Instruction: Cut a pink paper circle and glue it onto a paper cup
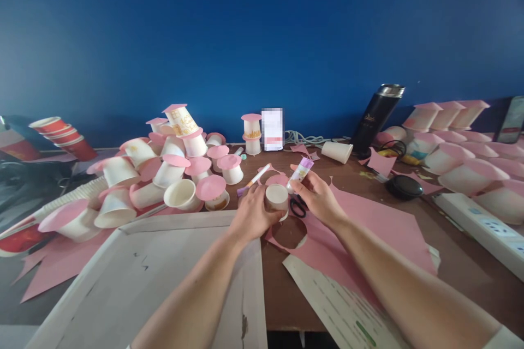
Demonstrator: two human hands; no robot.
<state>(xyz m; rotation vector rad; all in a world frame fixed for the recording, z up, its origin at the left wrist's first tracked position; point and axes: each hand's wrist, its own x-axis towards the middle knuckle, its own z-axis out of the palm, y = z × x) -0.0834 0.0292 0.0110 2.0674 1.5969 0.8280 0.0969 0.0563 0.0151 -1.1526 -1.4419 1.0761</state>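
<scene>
My left hand (254,211) is wrapped round a white paper cup (277,195) that stands upside down, its base facing up. In my right hand (316,196) is a glue stick (299,173) with a purple end, tilted so that its lower end is close to the cup's base; whether the two touch I cannot tell. Just behind the cup lies a pink paper disc (277,179). Black-handled scissors (298,206) rest between my hands, on or beside a pink sheet (368,218) with a round hole cut in it. A white-and-purple pen (258,174) lies beyond my left fingers.
Several cups topped with pink discs (210,187) crowd the left, and more (472,163) stand at right. A black flask (377,120), a tipped cup (337,151), a power strip (483,229) and a phone (272,130) are around. A white board (180,278) lies front left.
</scene>
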